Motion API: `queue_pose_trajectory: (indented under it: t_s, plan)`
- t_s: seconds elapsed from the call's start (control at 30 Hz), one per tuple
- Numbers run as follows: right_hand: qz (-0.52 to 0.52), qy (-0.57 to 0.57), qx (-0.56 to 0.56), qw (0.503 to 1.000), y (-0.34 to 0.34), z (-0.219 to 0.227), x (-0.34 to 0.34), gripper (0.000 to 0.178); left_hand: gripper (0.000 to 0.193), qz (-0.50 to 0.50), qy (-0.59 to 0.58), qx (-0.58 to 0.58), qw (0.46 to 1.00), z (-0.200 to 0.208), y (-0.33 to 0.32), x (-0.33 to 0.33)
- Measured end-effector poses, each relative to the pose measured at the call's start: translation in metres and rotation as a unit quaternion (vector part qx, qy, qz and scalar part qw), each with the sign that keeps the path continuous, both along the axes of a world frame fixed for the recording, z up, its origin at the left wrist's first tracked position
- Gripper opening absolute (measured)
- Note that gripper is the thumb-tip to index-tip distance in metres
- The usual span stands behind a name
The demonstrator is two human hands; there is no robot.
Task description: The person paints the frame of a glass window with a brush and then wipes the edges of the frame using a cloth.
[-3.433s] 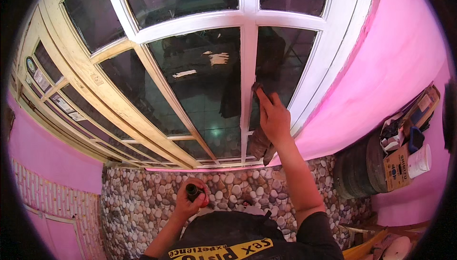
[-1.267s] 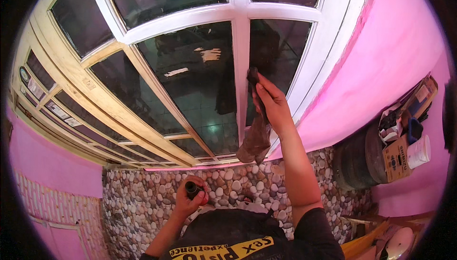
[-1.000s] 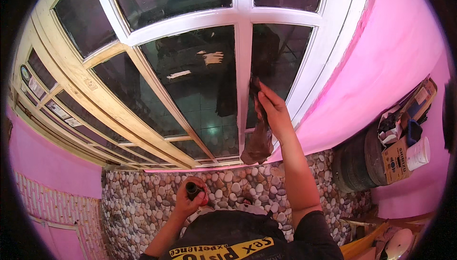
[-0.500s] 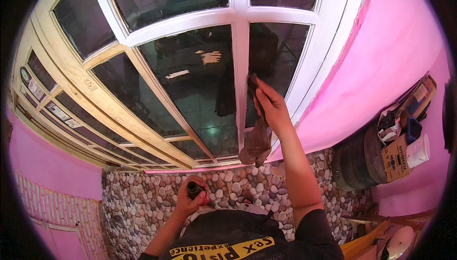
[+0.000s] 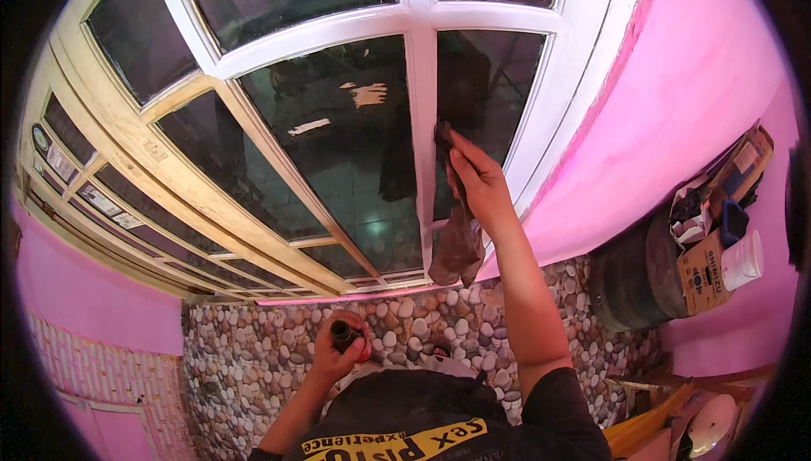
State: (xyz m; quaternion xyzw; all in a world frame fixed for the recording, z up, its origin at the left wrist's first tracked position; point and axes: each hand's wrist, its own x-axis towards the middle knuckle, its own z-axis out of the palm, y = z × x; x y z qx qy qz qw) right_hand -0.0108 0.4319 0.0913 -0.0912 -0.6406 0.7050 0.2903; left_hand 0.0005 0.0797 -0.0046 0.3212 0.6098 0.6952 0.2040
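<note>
The right hand point(image 5: 477, 182) presses a brown rag point(image 5: 456, 237) against the white window bar point(image 5: 420, 149); below it, the left hand point(image 5: 338, 351) is curled around a small dark bottle point(image 5: 344, 336).

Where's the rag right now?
In the head view, the brown rag hangs from the right hand, pressed against the white window bar, centre-right.

The small dark container point(image 5: 344, 335) is mostly buried in the closed left hand point(image 5: 336, 356), so only its round top shows. Above it, the brown rag point(image 5: 457, 233) disappears at its upper end behind the right hand point(image 5: 480, 181). Right of the rag, the cardboard box point(image 5: 705, 263) holds clutter too small to make out.
</note>
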Motion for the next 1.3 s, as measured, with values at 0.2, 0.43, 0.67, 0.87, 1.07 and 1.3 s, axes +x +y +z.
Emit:
queue_pose_trajectory:
  t_s: [0.2,0.43,0.67,0.87,1.07,1.3]
  plan:
    - [-0.036,0.011,0.071,0.997,0.009,-0.054,-0.005,0.037,0.022,-0.013,0.031,0.002,0.999,-0.001,0.003,-0.003]
    - [-0.039,-0.033,0.011,0.999,-0.002,-0.012,-0.001,0.034,0.022,-0.026,0.000,-0.012,1.000,-0.003,-0.001,-0.003]
    - [-0.035,-0.003,0.051,0.998,0.003,-0.042,-0.001,0.037,0.022,-0.011,0.066,-0.010,0.998,-0.005,0.000,-0.009]
    - [-0.025,0.021,0.053,0.998,0.003,-0.028,-0.007,0.038,0.022,-0.009,0.025,-0.001,1.000,-0.004,-0.001,-0.009]
    - [-0.030,0.021,0.007,0.999,-0.001,0.017,-0.004,0.037,0.024,-0.011,0.052,-0.009,0.999,-0.003,-0.001,-0.014]
    - [-0.037,0.052,-0.059,0.996,-0.036,0.004,0.031,0.040,0.025,-0.021,0.078,0.007,0.997,-0.009,-0.014,-0.025]
